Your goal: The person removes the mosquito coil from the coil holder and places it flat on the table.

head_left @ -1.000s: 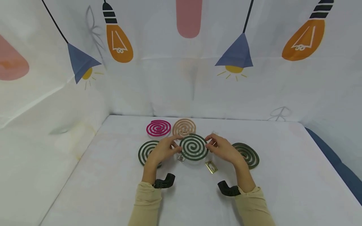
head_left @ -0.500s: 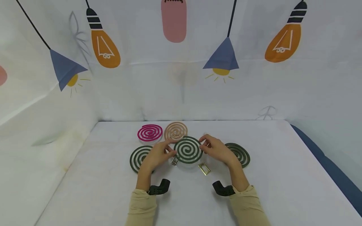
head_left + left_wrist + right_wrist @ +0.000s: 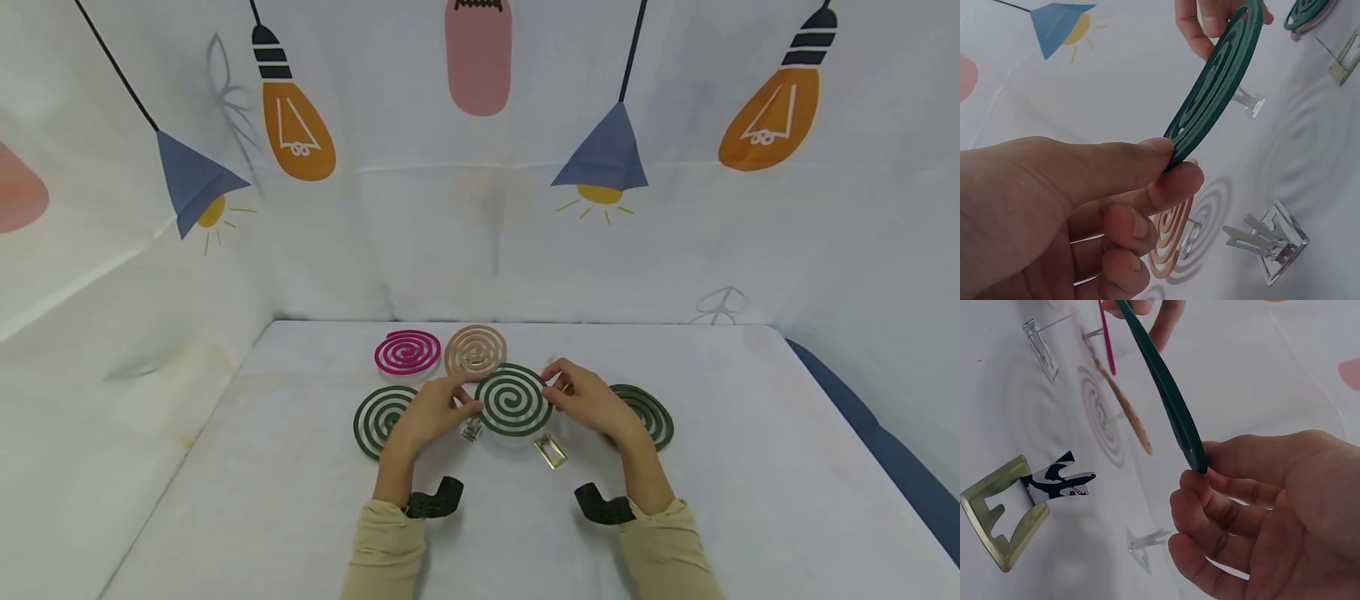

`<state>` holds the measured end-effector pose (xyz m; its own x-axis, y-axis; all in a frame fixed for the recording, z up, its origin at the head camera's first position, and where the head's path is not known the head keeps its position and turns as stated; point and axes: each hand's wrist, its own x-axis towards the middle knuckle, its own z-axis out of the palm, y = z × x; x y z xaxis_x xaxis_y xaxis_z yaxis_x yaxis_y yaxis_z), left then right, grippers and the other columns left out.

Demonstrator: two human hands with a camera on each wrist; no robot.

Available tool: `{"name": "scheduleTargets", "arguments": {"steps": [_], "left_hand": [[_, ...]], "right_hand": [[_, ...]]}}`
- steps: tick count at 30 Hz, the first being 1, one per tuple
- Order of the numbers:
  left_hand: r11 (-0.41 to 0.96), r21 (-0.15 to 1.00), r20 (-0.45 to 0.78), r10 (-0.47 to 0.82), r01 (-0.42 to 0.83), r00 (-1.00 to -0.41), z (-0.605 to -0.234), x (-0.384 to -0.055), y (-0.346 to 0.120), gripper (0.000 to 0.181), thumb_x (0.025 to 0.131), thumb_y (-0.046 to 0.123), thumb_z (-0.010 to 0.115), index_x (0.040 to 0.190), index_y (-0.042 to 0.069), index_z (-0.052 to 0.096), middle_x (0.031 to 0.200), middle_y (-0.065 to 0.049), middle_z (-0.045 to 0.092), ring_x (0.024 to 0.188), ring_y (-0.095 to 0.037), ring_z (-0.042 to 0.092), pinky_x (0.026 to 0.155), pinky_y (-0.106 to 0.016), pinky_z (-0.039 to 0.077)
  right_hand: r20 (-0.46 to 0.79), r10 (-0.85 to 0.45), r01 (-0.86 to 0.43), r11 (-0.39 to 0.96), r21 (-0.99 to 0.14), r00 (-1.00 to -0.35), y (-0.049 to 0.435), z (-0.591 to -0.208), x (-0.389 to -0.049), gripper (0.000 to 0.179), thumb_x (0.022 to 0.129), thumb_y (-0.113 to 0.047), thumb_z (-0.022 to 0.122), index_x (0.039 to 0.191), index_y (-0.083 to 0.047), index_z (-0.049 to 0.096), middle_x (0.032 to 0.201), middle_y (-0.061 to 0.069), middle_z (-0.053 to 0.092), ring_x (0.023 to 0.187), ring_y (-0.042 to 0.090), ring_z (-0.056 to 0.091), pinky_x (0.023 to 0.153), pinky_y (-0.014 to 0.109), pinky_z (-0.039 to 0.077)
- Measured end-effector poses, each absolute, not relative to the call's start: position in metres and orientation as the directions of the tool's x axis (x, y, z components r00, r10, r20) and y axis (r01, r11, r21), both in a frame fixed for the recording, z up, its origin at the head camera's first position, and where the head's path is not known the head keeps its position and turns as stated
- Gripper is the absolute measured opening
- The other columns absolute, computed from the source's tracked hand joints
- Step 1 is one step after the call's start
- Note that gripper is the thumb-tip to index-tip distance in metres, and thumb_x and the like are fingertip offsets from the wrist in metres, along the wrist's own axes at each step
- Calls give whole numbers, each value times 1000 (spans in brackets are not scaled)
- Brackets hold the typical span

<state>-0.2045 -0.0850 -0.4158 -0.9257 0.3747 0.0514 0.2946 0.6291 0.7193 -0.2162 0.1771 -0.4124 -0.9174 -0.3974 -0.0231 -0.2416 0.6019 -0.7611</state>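
Note:
Between both hands a green mosquito coil [image 3: 513,402] is held up over the table, its flat face turned to the head camera. My left hand [image 3: 433,412] pinches its left edge between thumb and forefinger. On the opposite edge, the thumb and fingertips of my right hand [image 3: 594,402] pinch the coil. Beneath it lie a silver metal coil stand [image 3: 1259,239] and a gold one [image 3: 1029,531], each with its prongs bent upward. Another silver stand [image 3: 1140,550] shows past my right hand in the right wrist view.
At the back, a pink coil [image 3: 407,352] and a tan coil [image 3: 476,350] sit raised on stands. Another green coil [image 3: 375,423] lies partly behind my left arm. More green coils [image 3: 651,414] lie stacked at right, partly behind my right arm. A printed cloth [image 3: 450,242] hangs behind the table.
The head view has swung a little. Both hands keep the same pinch on the green mosquito coil, which has hardly moved over the table.

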Motion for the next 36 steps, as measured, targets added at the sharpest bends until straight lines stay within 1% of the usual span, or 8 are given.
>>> {"name": "scheduleTargets", "arguments": {"steps": [9, 14, 21, 28, 34, 36], "left_hand": [[634, 716, 48, 372, 292, -927, -415, -204, -75, 43, 88, 21, 65, 129, 10, 57, 83, -1, 71, 59, -7, 52, 51, -22, 42], [636, 715, 51, 367, 291, -929, -414, -204, -72, 42, 88, 20, 66, 129, 10, 57, 83, -1, 71, 59, -7, 53, 51, -23, 42], [635, 713, 63, 366, 298, -929, -416, -202, -70, 43, 89, 20, 65, 129, 10, 56, 84, -1, 71, 58, -6, 52, 50, -22, 42], [627, 714, 93, 355, 311, -930, -417, -200, -67, 44, 89, 20, 65, 130, 10, 56, 84, -1, 70, 57, -6, 51, 49, -21, 41], [630, 703, 118, 352, 328, -929, -421, -200, -61, 42, 89, 21, 65, 129, 10, 57, 84, -1, 70, 53, -4, 49, 48, -20, 40], [624, 711, 119, 348, 325, -930, -421, -200, -57, 43, 89, 20, 65, 129, 10, 56, 84, -1, 70, 51, -4, 49, 48, -21, 40]], "right_hand": [[-12, -386, -247, 615, -749, -922, 185, -411, -217, 24, 93, -16, 57, 115, -5, 54, 84, 6, 61, 71, 17, 58, 60, 28, 44], [-14, -377, -238, 613, -753, -926, 187, -408, -216, 25, 94, -16, 57, 115, -5, 54, 84, 7, 61, 72, 20, 58, 59, 29, 43], [-16, -374, -237, 621, -747, -927, 189, -408, -214, 25, 94, -16, 56, 116, -5, 54, 84, 6, 61, 70, 15, 55, 59, 28, 43], [-8, -362, -233, 618, -751, -932, 190, -408, -216, 24, 93, -15, 57, 114, -6, 54, 83, 6, 60, 72, 18, 57, 61, 29, 43], [-2, -349, -233, 629, -742, -937, 196, -408, -214, 23, 93, -15, 57, 113, -6, 54, 82, 6, 60, 70, 16, 56, 61, 28, 43], [-5, -347, -227, 626, -746, -938, 199, -408, -214, 23, 93, -15, 57, 113, -6, 54, 82, 6, 60, 71, 18, 56, 61, 28, 43]]}}
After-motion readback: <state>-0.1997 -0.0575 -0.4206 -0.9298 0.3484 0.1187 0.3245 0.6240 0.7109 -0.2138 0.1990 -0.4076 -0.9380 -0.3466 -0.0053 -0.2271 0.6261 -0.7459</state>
